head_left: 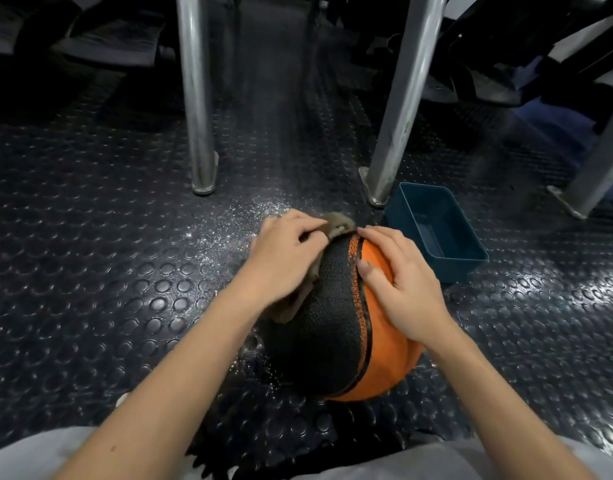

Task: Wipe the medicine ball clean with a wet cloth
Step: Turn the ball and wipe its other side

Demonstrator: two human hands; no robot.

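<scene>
Two hands on the ball [332, 323]: left hand [287, 258] grips the cloth [336, 225] against it; right hand [398, 282] lies flat, steadying; I should press firmly, overlapping strokes.

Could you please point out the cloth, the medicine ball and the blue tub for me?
cloth [336, 226]: head view, bunched part at the ball's top.
medicine ball [327, 327]: head view, black textured panel.
blue tub [461, 226]: head view, inner right wall.
</scene>
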